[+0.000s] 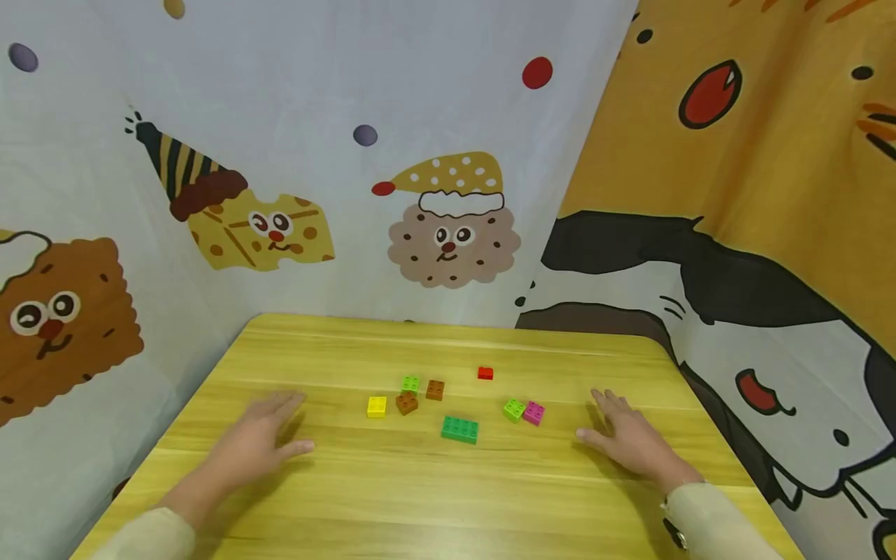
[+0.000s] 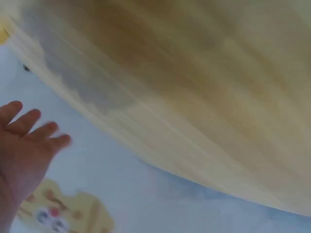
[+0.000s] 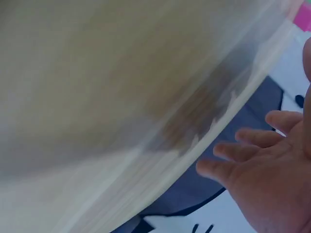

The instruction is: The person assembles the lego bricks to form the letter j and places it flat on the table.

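Note:
Several toy bricks lie scattered on the wooden table (image 1: 420,505): a yellow brick (image 1: 376,406), a light green brick (image 1: 410,383), two brown bricks (image 1: 407,402) (image 1: 435,390), a long green brick (image 1: 460,429), a red brick (image 1: 485,373), and a lime brick (image 1: 514,409) touching a pink brick (image 1: 534,413). My left hand (image 1: 262,435) lies flat on the table left of the bricks, fingers straight, holding nothing. My right hand (image 1: 626,437) lies flat to their right, also holding nothing. The wrist views show blurred table (image 2: 194,87) (image 3: 97,87) and straight fingers (image 2: 24,131) (image 3: 243,150).
Cartoon-printed cloth (image 1: 420,155) hangs behind the table and an orange and black cat-print cloth (image 1: 756,194) hangs along its right side. The table's far edge (image 1: 455,323) meets the cloth.

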Tool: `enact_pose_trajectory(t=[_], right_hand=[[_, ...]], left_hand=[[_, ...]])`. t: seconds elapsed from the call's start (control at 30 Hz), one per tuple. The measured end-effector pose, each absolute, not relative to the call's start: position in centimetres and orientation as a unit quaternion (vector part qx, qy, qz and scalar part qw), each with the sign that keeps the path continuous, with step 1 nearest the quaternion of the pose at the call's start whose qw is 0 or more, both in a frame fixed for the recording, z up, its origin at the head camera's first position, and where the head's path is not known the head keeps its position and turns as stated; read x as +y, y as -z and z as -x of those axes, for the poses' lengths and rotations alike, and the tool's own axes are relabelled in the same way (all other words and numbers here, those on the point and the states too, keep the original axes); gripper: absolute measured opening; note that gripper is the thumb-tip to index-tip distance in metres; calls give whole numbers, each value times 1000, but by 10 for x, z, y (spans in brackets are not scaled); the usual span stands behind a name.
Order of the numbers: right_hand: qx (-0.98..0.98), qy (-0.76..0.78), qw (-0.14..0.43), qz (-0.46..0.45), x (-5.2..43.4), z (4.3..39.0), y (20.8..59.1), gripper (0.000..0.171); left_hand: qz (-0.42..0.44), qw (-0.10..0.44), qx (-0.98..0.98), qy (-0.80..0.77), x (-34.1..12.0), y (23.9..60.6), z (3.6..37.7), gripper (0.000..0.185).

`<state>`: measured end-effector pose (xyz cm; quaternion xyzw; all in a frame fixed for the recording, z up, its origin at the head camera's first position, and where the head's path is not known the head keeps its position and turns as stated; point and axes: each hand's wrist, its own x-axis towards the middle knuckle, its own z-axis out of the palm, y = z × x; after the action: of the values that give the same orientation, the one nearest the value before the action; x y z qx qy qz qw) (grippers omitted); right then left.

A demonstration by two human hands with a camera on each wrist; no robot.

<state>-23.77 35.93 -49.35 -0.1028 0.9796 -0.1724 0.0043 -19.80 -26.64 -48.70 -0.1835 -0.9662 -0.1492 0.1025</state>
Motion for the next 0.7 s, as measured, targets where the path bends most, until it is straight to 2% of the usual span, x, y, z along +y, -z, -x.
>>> enact_pose_trajectory(t=[0.17, 0.3, 0.43, 0.7], right_hand=[[972, 197, -8, 126, 324, 247, 485, 71], [971, 185, -13, 149, 294, 255, 481, 56], [972, 182, -9, 150, 277, 259, 479, 53], [976, 170, -2, 140, 270, 265, 482, 52]], left_hand=[[267, 119, -947, 134, -209, 483, 199, 65], [349, 85, -928, 96, -158, 483, 202, 67], [389, 57, -917, 65, -124, 485, 206, 75], [414, 64, -907, 45, -95, 486, 215, 81]])
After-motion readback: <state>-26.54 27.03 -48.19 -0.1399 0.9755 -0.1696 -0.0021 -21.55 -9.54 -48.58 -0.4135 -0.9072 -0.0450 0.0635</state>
